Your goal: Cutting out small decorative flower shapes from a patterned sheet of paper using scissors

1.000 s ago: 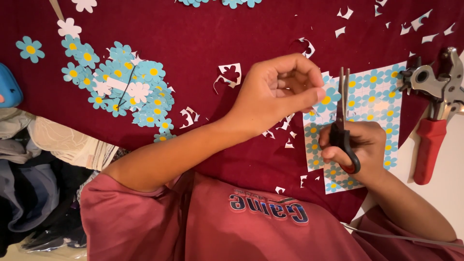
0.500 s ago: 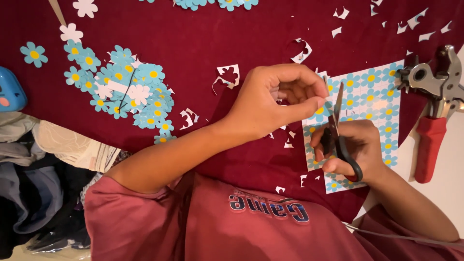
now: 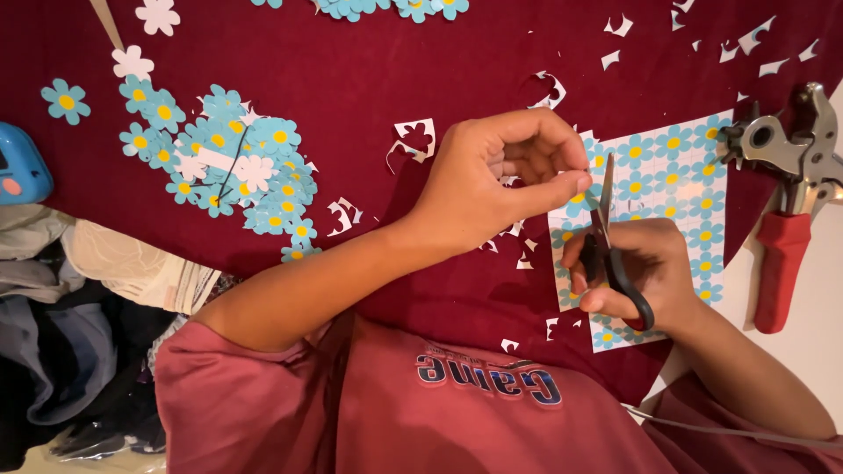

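Observation:
My left hand (image 3: 492,180) reaches in from the left and pinches the left edge of a paper sheet printed with blue flowers (image 3: 689,180), which lies on the dark red cloth (image 3: 395,61). Just below and to the right, my right hand (image 3: 645,272) is shut on black scissors (image 3: 608,233). Their blades point up at the sheet's edge, right beside my left fingertips. The small piece between my left fingers is mostly hidden.
A heap of cut-out blue and white paper flowers (image 3: 233,167) lies at the left, and white paper scraps (image 3: 417,140) are scattered about. Red-handled punch pliers (image 3: 781,254) rest at the right edge. A blue object (image 3: 19,167) and bundled clothes (image 3: 79,316) sit at the left.
The scissors and my right hand have shifted slightly left, blades closer to my left fingertips. My left hand has stayed pinched on the sheet's edge.

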